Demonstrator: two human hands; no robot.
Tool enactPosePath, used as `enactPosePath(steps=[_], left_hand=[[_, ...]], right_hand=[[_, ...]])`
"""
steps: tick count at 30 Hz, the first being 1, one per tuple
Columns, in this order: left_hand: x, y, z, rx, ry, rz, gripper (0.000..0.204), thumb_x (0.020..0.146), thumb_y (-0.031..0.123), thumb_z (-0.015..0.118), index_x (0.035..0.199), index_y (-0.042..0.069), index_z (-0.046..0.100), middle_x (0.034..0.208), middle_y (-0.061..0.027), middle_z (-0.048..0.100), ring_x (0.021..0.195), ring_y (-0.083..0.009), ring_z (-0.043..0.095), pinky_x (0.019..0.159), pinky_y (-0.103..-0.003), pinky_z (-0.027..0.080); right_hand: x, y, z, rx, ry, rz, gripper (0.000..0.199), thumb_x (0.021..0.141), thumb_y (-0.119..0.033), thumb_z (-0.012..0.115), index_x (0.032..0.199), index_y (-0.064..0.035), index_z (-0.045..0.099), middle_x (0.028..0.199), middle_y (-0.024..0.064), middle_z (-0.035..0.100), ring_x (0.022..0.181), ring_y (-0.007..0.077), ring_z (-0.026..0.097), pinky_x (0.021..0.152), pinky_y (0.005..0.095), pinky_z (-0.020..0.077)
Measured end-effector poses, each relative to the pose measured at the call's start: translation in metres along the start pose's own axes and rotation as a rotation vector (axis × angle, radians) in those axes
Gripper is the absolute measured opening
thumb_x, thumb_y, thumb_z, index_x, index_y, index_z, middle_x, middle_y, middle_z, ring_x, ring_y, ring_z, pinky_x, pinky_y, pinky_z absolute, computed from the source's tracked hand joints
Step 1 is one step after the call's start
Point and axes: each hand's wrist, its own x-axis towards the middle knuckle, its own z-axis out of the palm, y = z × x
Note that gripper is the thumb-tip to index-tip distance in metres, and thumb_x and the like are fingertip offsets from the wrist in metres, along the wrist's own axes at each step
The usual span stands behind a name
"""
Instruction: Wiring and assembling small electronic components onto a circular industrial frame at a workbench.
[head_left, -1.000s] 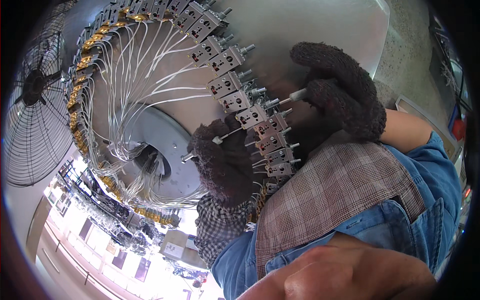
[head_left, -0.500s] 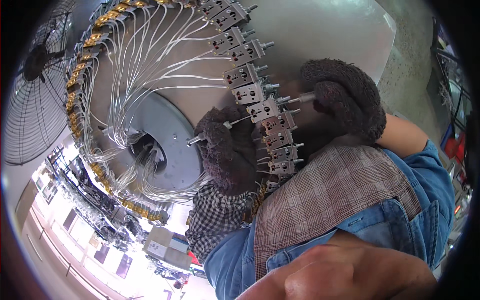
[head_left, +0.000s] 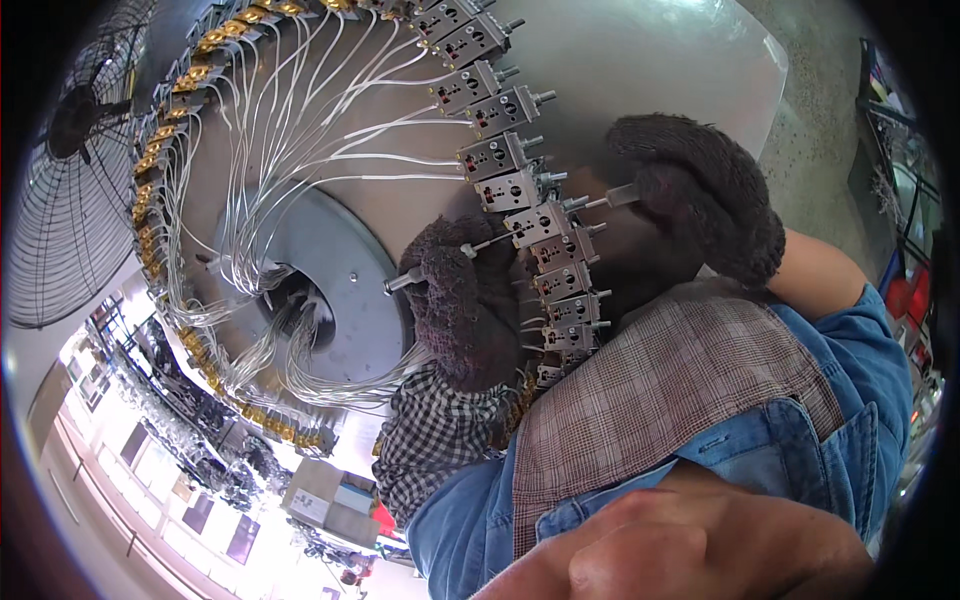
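My left hand (head_left: 455, 300), in a dark fuzzy glove, is closed around a slim screwdriver-like tool (head_left: 404, 281). Its thin shaft reaches a small metal box (head_left: 536, 224), one of a row with round holes and threaded studs. On the box's outer side, my right hand (head_left: 695, 200), gloved the same way, grips a tool with a pale grey sleeve (head_left: 622, 194). That tool's narrow end meets the box's stud. Both tools' handles are largely hidden by the gloves. White wires (head_left: 390, 158) run from the boxes inward.
The boxes and gold-coloured parts (head_left: 160, 145) ring a round metal table (head_left: 620, 60). A grey disc (head_left: 375, 300) with a central hole gathers the wires. A large fan (head_left: 70, 210) stands left; a carton (head_left: 325, 500) sits lower left. My checked apron is close to the boxes.
The row of boxes and the grey disc have shifted slightly right in the picture. My left hand has moved with them, my right hand a little too; both keep their grips.
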Motion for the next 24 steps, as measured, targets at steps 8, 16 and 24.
enactPosePath(steps=[8,16,24], left_hand=[[-0.001,-0.007,0.002,-0.093,0.026,0.128,0.026,0.092,0.028,0.043,0.112,0.011,0.048,0.110,-0.0088,0.055,0.103,-0.0283,0.053,0.082,-0.043,0.049],[0.002,0.001,0.001,0.124,-0.118,0.043,0.027,0.092,0.027,0.044,0.112,0.009,0.049,0.111,-0.0088,0.054,0.107,-0.0255,0.051,0.091,-0.044,0.044],[0.002,-0.008,0.001,-0.121,-0.157,0.086,0.028,0.092,0.027,0.043,0.112,0.008,0.048,0.108,-0.0076,0.054,0.108,-0.0234,0.049,0.092,-0.044,0.042]], right_hand=[[0.001,0.000,-0.002,-0.378,-0.056,-0.075,0.034,0.084,-0.017,0.049,0.113,0.0006,0.049,0.111,0.0169,0.055,0.097,0.0273,0.057,0.085,0.0345,0.0446],[-0.002,0.007,0.005,0.074,0.051,0.036,0.031,0.087,-0.019,0.053,0.115,-0.0064,0.053,0.096,0.0069,0.058,0.058,0.0116,0.054,0.053,0.0238,0.0480],[-0.006,-0.003,-0.001,0.130,0.031,0.102,0.035,0.084,-0.014,0.056,0.118,-0.0085,0.051,0.097,0.0095,0.059,0.075,0.0157,0.060,0.065,0.0272,0.0498]])
